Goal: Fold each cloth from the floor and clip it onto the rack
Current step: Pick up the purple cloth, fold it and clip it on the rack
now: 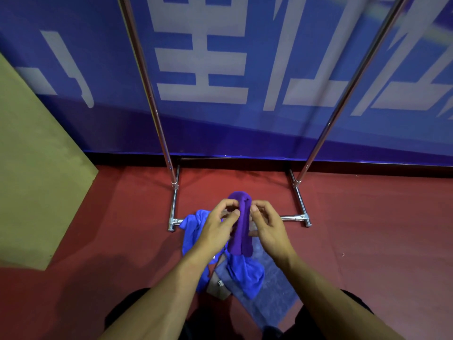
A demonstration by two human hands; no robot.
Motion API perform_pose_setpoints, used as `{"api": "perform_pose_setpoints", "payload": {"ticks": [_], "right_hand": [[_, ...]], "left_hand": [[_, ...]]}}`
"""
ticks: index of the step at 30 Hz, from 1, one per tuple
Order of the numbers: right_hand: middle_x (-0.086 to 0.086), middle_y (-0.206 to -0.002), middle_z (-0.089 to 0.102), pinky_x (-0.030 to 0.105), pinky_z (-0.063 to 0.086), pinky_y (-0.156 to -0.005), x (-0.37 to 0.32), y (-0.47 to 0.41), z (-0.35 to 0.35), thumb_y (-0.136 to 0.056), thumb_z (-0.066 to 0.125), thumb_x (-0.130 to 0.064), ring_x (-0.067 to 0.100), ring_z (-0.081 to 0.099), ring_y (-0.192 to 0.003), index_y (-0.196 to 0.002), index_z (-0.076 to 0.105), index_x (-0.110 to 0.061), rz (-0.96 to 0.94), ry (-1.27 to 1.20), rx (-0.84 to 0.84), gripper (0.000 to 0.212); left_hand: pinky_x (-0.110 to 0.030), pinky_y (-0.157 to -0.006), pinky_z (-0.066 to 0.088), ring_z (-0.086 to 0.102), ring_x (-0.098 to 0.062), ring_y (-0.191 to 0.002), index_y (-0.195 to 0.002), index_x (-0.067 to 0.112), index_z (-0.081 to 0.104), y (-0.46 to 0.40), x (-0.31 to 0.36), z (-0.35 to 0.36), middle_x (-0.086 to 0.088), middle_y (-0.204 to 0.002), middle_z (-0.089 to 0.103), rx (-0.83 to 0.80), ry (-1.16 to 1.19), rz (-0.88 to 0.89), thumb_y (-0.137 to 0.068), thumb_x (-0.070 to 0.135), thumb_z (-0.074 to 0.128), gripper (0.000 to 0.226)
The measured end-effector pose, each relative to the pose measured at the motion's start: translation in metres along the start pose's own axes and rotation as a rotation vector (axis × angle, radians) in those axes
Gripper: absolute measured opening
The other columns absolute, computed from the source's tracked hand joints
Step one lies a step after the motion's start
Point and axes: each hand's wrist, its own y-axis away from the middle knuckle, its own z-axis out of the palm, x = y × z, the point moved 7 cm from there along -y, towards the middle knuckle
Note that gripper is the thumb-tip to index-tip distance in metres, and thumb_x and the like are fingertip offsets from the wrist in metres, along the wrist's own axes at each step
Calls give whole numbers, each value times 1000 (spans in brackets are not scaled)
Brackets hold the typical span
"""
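Fingers of left hand (218,223) and right hand (266,223) curled, pinching a purple cloth (241,224) btwn them, bunched into a narrow vertical roll, held above the floor. Blue cloths (247,273) lie crumpled under it on the red floor (367,229), partly over the near bar of the chrome rack (293,218). Blue banner w/ white characters (220,69) on far side; tan board (36,155) at left.

The blue banner (245,123) behind the rack bears large white characters, cropped and not readable.
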Motion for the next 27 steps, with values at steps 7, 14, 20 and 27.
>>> {"api": "perform_pose_setpoints", "payload": {"ticks": [7,14,20,27], "right_hand": [[12,-115,70,39,53,-95,-97,-48,35,-98,62,-15,17,66,-102,-113,65,-14,-208,-88,5,15],[11,-118,73,52,50,-104,-257,-75,91,-94,68,-30,33,68,-113,-128,67,-21,-343,-254,-115,35],[5,-106,77,30,57,-89,-372,-79,110,-101,58,-17,17,73,-100,-124,70,-12,-575,-114,-21,27],[-12,-108,74,22,55,-91,-490,-93,117,-101,56,-24,-1,68,-101,-124,70,-24,-891,99,154,27]], "left_hand": [[-43,-96,54,65,-25,-103,-110,24,61,-23,103,-28,-11,-121,67,115,52,255,-81,23,72,32],[-23,-89,51,64,-8,-99,-115,24,55,-28,275,-65,14,-114,64,304,-17,598,-95,7,64,28],[-17,-86,50,62,-2,-104,-120,24,55,-26,377,-97,20,-111,63,442,-123,742,-89,12,69,37],[-35,-93,53,65,-13,-101,-118,18,66,-26,481,-154,5,-110,71,728,-222,943,-89,2,56,35]]}}
